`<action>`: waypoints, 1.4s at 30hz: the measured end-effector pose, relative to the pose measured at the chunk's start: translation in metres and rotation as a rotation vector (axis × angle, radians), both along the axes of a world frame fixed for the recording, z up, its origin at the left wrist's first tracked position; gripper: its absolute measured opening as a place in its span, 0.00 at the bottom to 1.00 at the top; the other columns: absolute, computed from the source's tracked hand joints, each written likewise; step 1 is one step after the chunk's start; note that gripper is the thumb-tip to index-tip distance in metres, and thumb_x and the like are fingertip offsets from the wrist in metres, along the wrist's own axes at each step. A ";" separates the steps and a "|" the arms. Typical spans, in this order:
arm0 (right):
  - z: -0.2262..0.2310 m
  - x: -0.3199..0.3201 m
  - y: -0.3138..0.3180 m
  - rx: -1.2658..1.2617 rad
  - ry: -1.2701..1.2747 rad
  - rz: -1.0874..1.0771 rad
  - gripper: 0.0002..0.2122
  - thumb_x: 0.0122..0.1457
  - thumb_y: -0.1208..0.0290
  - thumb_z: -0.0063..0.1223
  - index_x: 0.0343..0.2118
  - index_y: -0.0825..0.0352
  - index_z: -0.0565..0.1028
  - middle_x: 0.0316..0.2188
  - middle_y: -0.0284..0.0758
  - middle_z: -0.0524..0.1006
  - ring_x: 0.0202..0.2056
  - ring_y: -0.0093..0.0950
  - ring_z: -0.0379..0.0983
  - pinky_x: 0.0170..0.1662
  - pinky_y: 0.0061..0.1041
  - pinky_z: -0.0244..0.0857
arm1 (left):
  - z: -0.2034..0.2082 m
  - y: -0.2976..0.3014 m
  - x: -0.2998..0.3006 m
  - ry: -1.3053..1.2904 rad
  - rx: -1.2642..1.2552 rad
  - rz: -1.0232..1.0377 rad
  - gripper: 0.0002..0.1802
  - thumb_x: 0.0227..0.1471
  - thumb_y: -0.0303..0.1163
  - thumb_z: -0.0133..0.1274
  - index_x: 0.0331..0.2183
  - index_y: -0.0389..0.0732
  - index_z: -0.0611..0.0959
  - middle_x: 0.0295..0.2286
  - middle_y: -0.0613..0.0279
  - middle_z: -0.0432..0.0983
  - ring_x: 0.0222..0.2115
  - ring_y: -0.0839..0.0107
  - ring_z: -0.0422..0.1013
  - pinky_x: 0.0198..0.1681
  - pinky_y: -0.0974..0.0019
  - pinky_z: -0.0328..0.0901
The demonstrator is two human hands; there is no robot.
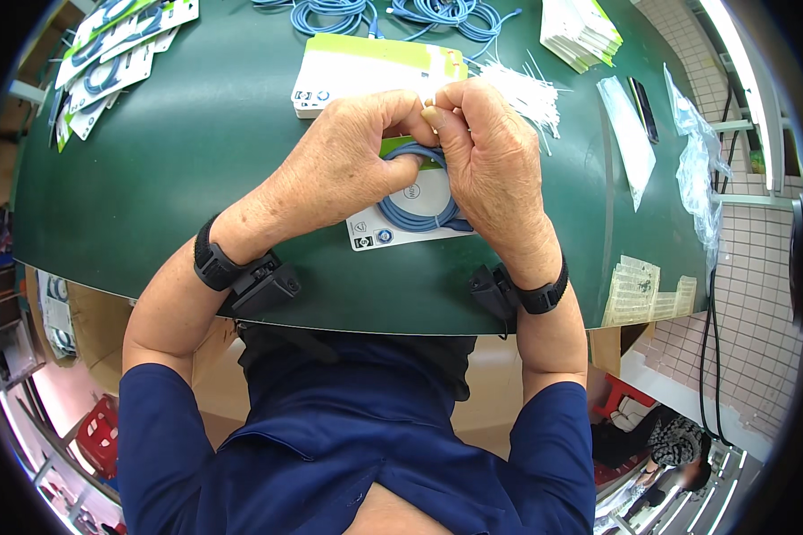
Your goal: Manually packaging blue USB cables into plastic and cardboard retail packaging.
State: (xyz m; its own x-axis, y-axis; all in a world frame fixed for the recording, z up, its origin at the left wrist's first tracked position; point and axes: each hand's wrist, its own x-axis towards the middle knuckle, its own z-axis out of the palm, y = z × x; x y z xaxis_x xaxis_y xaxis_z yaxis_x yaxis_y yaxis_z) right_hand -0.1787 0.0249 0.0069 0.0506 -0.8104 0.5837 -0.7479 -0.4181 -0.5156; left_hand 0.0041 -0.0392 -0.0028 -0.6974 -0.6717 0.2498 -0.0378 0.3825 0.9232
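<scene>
A coil of blue cable (405,217) lies on a white and green packaging card (430,237) in front of me. Above the coil's far side, my left hand (348,152) and my right hand (500,169) meet with their fingertips pinched together. Between them shows a bit of a thin white cable tie (429,102), mostly hidden by the fingers. The left thumb reaches down over the coil's upper left. My right hand covers part of the coil's right side.
Beyond my hands lie a stack of cards (330,67), loose white cable ties (522,94) and blue cable coils (330,16). Carded cables (107,71) pile up at the far left. More cards (580,34), a white strip (629,138) and clear plastic (698,169) lie on the right.
</scene>
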 end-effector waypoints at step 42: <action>0.010 -0.007 0.001 0.040 -0.130 0.060 0.06 0.64 0.79 0.63 0.42 0.71 0.82 0.32 0.36 0.83 0.34 0.25 0.80 0.37 0.25 0.75 | -0.009 0.000 -0.001 0.011 -0.033 0.007 0.13 0.46 0.17 0.57 0.37 0.32 0.85 0.34 0.52 0.85 0.37 0.65 0.81 0.46 0.63 0.75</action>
State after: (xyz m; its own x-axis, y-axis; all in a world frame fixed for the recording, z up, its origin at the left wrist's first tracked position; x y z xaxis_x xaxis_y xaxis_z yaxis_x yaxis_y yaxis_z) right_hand -0.1856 0.0262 0.0169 0.0260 -0.8309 0.5558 -0.6482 -0.4373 -0.6234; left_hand 0.0027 -0.0391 -0.0113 -0.6899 -0.6678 0.2794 -0.0307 0.4127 0.9104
